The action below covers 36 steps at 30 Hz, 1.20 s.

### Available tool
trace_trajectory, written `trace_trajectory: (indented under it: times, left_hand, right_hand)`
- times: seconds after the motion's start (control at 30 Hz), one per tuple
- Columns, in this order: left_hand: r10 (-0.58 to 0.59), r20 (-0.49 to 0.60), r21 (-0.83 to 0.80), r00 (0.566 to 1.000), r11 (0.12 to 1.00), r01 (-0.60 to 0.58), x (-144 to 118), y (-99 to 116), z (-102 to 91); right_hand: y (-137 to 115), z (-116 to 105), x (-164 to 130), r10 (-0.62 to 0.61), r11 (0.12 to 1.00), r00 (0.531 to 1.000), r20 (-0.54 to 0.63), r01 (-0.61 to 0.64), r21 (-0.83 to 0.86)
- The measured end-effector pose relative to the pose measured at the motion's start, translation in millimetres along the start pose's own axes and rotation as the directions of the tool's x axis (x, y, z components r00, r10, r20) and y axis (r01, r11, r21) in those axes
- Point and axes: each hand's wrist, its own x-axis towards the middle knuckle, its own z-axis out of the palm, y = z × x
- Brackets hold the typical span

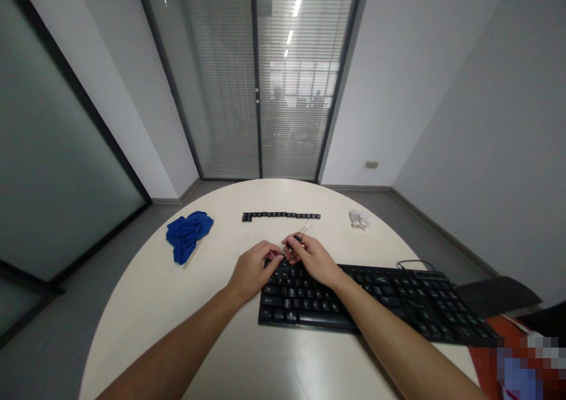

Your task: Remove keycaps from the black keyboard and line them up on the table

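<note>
Both hands meet over the upper left corner of a black keyboard (325, 317). My left hand (254, 270) is closed, its thumb and finger pinching a small black piece that looks like a keycap, mostly hidden by the fingertips. In my right hand (315, 260), closed as well, is a thin wire keycap puller (306, 227) with a dark handle; its wire loops stick out beyond the fingers. My right forearm crosses above the keyboard. Farther back on the table lies a line of loose black keycaps (283, 215), with a few doubled up at its left end.
A crumpled blue cloth (188, 234) lies at the left of the round white table (212, 341), a thin stick along its edge. Crumpled white tissue (360, 219) is at the right. The keyboard's cable (415, 262) curls behind it. A dark chair part (499, 294) stands beyond the right edge.
</note>
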Motion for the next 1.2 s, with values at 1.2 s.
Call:
trace_trajectory:
  times: [1.2]
  left_hand:
    - [-0.088, 0.055, 0.030, 0.995, 0.996, 0.087, -0.9, -4.1, 3.1]
  right_hand:
    - [-2.2, -1.7, 0.9, -0.008, 0.995, 1.000, -0.027, 0.005, -0.096]
